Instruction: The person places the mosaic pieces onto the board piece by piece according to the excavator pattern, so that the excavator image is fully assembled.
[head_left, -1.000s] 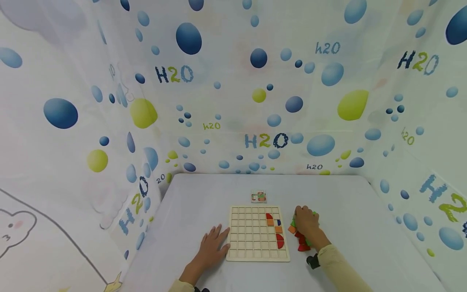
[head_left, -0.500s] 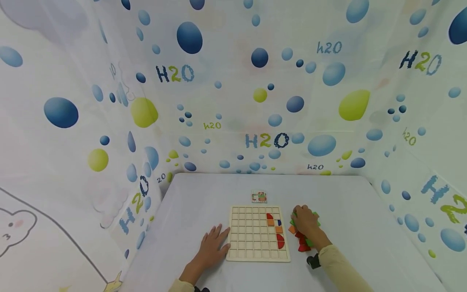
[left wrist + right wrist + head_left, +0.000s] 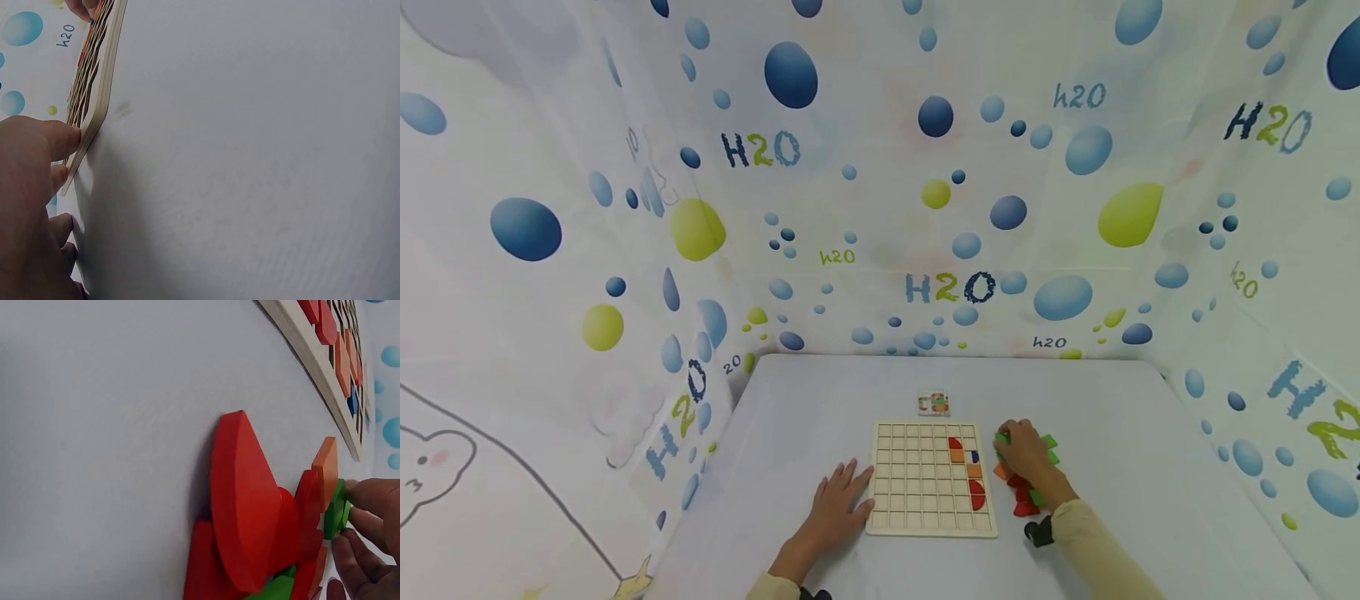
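A pale wooden grid board [image 3: 913, 477] lies on the table, with red, orange and blue pieces set in its right-hand cells. My left hand [image 3: 838, 504] lies spread flat, with thumb and forefinger touching the board's left edge. To the right of the board is a loose heap of red [image 3: 244, 506], orange [image 3: 325, 465] and green blocks. Over that heap, my right hand [image 3: 1028, 454] pinches a green block [image 3: 337, 509] between thumb and fingertips. Part of the heap is hidden under this hand.
Behind the board a small picture card [image 3: 933, 402] lies flat on the white table [image 3: 820, 400]. Printed curtains with blue and green dots enclose the table at the back and sides. A black wrist device [image 3: 1039, 532] sits at the right sleeve.
My right hand has shifted slightly left toward the board, uncovering green blocks on its right side. A green block now shows at its left fingertips. The left hand and board stay put.
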A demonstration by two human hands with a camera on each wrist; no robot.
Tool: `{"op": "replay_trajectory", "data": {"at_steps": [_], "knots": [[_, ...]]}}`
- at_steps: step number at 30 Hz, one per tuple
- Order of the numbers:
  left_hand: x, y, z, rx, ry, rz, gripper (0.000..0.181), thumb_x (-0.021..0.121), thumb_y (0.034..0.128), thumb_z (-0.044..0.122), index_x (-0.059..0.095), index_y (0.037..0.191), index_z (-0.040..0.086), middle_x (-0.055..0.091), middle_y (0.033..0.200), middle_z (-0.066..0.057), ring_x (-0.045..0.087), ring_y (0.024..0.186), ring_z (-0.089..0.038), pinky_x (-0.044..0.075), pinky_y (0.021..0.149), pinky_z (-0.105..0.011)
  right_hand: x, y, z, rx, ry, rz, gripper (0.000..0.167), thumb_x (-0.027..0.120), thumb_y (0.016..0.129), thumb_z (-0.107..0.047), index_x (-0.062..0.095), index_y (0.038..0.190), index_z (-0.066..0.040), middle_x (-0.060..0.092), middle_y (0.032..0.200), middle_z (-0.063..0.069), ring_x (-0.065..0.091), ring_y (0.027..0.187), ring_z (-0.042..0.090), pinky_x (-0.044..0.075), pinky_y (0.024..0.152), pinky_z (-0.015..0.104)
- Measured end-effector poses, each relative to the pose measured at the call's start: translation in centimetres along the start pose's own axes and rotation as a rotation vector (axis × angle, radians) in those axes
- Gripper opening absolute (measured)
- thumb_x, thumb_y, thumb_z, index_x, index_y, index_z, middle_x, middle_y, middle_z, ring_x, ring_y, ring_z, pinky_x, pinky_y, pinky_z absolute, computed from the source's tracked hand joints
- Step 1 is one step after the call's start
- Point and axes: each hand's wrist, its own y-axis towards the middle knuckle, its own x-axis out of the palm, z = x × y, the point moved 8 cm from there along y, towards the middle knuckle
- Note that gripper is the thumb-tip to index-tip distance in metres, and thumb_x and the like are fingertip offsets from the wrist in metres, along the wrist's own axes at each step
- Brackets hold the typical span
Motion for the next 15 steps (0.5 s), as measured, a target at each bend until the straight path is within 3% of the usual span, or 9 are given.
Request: {"op": "replay_trajectory", "data": {"at_steps": [8,15], "knots": [[0.07,0.03,0.06,-0.003,0.007,-0.012,0.058,0.059,0.1051,0.035,0.05,0.157,0.012,0.036,0.167,-0.025,0.029,0.155,-0.052,0.019,0.121,-0.076,0.12,0.21,0.39,0.025,0.085,-0.036,0.031,0.074,0.099,-0.018,0.068,0.122,0.002,0.063,0.114,0.022,0.059,0.098,0.032,0.05,0.09,0.058],[-0.14,-0.16,0.16,0.005,-0.015,0.025,0.057,0.06,0.1048,0.035,0.051,0.156,0.011,0.038,0.165,-0.027,0.029,0.153,-0.054,0.018,0.12,-0.077,0.85,0.49,0.29,0.018,0.098,0.002,0.025,0.072,0.1,-0.018,0.068,0.118,-0.001,0.063,0.114,0.021,0.062,0.106,0.037,0.044,0.093,0.068]]}}
